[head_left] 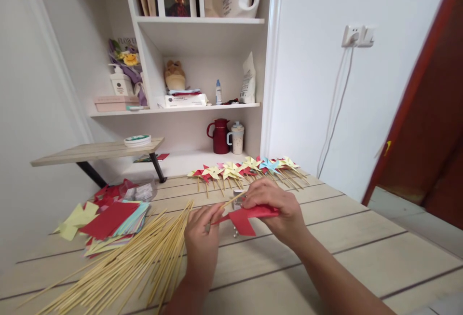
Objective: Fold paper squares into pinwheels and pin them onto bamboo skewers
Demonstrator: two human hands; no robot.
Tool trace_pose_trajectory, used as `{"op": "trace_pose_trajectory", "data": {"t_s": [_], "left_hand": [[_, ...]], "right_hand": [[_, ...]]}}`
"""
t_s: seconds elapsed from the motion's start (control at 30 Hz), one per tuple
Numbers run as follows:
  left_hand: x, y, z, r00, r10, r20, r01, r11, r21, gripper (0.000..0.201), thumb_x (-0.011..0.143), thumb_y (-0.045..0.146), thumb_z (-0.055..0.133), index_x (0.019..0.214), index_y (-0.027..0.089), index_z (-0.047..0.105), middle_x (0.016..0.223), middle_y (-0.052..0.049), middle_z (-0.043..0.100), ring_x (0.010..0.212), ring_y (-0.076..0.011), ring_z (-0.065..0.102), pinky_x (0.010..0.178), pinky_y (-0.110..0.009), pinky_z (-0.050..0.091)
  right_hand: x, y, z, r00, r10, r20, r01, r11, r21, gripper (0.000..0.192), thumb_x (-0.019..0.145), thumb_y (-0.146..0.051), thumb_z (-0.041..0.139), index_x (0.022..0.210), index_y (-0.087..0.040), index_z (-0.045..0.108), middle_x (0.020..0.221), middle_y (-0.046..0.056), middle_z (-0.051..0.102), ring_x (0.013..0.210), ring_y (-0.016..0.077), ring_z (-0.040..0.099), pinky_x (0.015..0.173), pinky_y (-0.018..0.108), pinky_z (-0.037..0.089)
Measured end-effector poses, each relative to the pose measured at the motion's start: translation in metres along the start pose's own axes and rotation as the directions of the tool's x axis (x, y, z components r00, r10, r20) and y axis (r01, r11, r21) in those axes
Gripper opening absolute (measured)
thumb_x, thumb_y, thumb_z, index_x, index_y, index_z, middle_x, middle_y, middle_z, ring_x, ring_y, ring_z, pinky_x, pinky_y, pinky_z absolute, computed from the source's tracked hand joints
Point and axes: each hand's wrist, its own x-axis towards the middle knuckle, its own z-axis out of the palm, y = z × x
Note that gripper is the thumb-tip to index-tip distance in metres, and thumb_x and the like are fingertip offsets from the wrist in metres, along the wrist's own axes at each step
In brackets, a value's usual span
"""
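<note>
My right hand (277, 211) grips a red folded paper pinwheel (246, 218) just above the wooden table (343, 247). A thin bamboo stick (234, 200) rises from behind it toward the upper right. My left hand (202, 235) pinches the left tip of the red paper, close to a small pin. A small metal container (237, 198) stands on the table just behind the paper. A row of finished pinwheels (246, 166) in yellow, red, pink and blue lies along the far edge of the table.
A spread of bamboo sticks (137, 257) lies at the left front. A stack of coloured paper squares (112, 221) sits further left. Behind are white shelves (202, 107) with a red jug (220, 136) and a small side table (97, 151).
</note>
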Motion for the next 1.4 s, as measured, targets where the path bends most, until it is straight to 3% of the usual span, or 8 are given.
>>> {"op": "trace_pose_trajectory", "data": {"t_s": [0.13,0.27,1.4], "left_hand": [[0.003,0.006,-0.003,0.986,0.158,-0.05,-0.155,0.985,0.072,0.02,0.088,0.01,0.061,0.096,0.023,0.074,0.086,0.0,0.076,0.077,-0.0159,0.068,0.076,-0.03,0.05],[0.002,0.008,-0.007,0.968,0.241,-0.071,-0.229,0.963,0.139,0.02,0.086,0.008,0.063,0.097,0.022,0.072,0.085,0.001,0.075,0.076,-0.0149,0.067,0.076,-0.03,0.049],[0.004,0.014,-0.015,0.937,0.348,-0.041,-0.327,0.91,0.257,0.023,0.087,0.007,0.061,0.103,0.02,0.069,0.086,-0.001,0.075,0.077,-0.0166,0.067,0.081,-0.034,0.046]], "right_hand": [[-0.001,0.001,0.0,1.0,-0.002,-0.012,0.002,1.0,-0.002,0.021,0.082,-0.005,0.072,0.093,-0.023,0.072,0.081,0.003,0.075,0.084,0.0205,0.06,0.076,0.037,0.052],[-0.001,0.001,0.0,1.0,0.0,-0.03,0.0,1.0,-0.013,0.018,0.083,-0.007,0.072,0.092,-0.023,0.072,0.079,0.003,0.075,0.083,0.0207,0.06,0.078,0.038,0.052],[0.002,-0.002,-0.001,0.997,0.025,-0.074,-0.028,0.999,-0.036,0.005,0.088,-0.022,0.071,0.089,-0.025,0.075,0.074,0.004,0.074,0.08,0.0219,0.063,0.073,0.039,0.054]]}}
